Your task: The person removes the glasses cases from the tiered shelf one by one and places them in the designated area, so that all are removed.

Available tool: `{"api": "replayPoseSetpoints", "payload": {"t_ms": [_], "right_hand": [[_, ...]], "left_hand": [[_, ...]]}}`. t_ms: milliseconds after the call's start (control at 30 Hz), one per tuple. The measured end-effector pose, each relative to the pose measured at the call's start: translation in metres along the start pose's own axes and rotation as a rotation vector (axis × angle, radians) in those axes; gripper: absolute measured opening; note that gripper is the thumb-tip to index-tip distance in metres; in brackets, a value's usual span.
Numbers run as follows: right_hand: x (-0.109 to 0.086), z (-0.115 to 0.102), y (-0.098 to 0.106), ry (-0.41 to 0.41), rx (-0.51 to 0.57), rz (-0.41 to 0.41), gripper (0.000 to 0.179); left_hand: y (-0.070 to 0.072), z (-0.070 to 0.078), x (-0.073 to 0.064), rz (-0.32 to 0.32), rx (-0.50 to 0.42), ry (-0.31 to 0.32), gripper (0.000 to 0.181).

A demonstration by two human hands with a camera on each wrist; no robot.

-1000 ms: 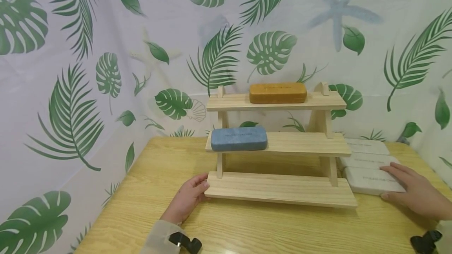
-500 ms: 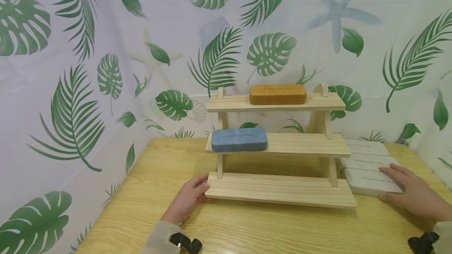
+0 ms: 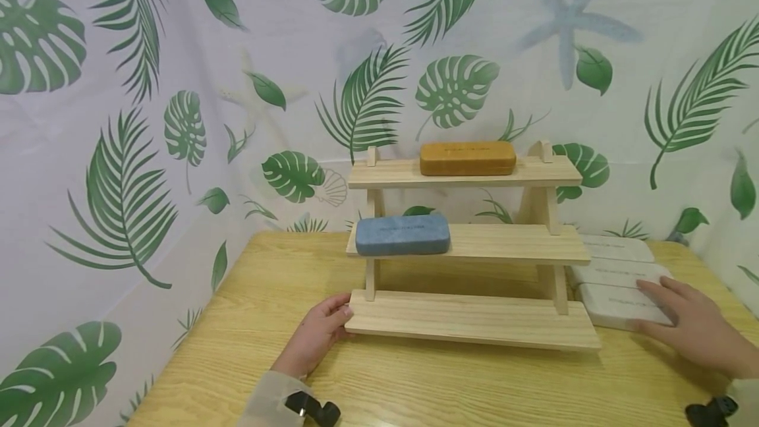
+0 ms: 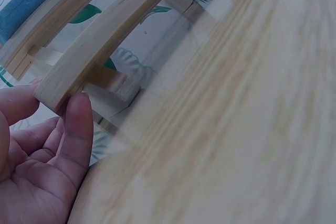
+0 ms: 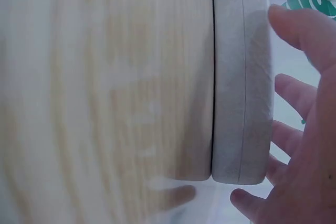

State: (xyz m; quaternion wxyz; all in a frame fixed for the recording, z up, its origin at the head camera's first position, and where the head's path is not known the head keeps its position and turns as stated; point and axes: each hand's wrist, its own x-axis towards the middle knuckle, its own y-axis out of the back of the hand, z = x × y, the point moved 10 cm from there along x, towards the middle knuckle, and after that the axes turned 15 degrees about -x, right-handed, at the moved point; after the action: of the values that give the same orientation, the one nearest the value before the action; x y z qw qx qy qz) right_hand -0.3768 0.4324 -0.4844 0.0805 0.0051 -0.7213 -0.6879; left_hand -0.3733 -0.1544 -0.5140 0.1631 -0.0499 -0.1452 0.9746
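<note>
A three-tier wooden display shelf [image 3: 474,318] stands on the table. My left hand [image 3: 314,335] holds the left end of its lowest board; in the left wrist view the thumb and a finger [image 4: 77,124] pinch that board end. On the top tier lies an orange glasses case [image 3: 468,159], and a blue glasses case [image 3: 403,234] sits at the left of the middle tier. Right of the shelf, three white glasses cases lie in a row. My right hand [image 3: 700,328] is over the nearest white case [image 5: 244,87], fingers spread along its upper side, thumb near its front edge.
The wood-grain table [image 3: 284,269] extends around the shelf. A white cloth backdrop [image 3: 267,5] with green leaves hangs behind and at the sides. The white cases stand close to the shelf's right end.
My right hand has shifted slightly left, with its thumb farther along the front white case. The left hand, shelf and coloured cases stay in place.
</note>
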Motion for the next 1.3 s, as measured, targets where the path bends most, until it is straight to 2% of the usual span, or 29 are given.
{"api": "replayPoseSetpoints", "payload": {"t_ms": [233,433,833,1100,1300], "right_hand": [[-0.008,-0.007,0.010,-0.007,0.062,0.077,0.084],[-0.015,-0.014,0.015,-0.040,0.088,0.035,0.085],[-0.024,-0.022,0.025,-0.046,0.127,0.079,0.079],[-0.027,-0.031,0.032,-0.013,0.144,0.096,0.076],[-0.026,-0.042,0.043,0.030,0.199,0.144,0.073]], "left_hand": [[0.001,-0.001,0.000,0.009,-0.014,0.000,0.058],[0.001,-0.001,-0.001,0.003,-0.005,0.003,0.059],[0.000,-0.001,0.000,0.007,-0.004,0.004,0.057],[0.002,-0.003,-0.001,0.018,0.000,-0.001,0.058],[0.002,-0.001,-0.001,0.030,0.003,-0.006,0.057]]}}
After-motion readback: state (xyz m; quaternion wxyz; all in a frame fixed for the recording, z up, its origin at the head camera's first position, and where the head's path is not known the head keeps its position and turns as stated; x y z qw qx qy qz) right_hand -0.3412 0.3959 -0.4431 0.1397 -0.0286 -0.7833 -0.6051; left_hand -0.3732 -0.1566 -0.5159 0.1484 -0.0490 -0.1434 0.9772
